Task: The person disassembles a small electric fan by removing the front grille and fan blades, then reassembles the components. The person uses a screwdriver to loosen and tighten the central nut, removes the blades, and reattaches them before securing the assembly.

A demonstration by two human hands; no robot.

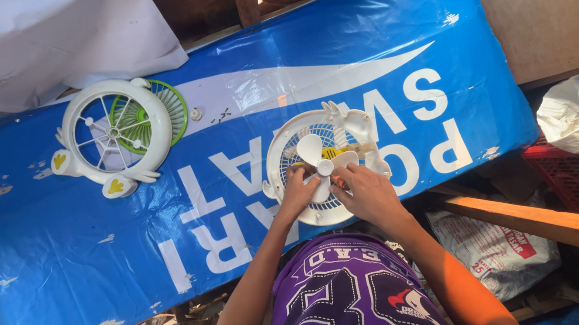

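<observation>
A purple shirt point(353, 305) fills the bottom of the view. Above it, both hands work on a small white fan point(325, 161) lying near the blue banner's point(33, 240) near edge. The left hand point(298, 190) pinches the fan's rim; the right hand point(369, 194) curls closed around its hub. A fan cover point(114, 133) lies toward the banner's left end.

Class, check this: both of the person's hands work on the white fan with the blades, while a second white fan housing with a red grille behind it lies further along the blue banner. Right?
Not quite. The head view shows the grille behind the second white fan housing is green, not red. The rest holds: left hand and right hand are on the white fan, on the blue banner.
</observation>
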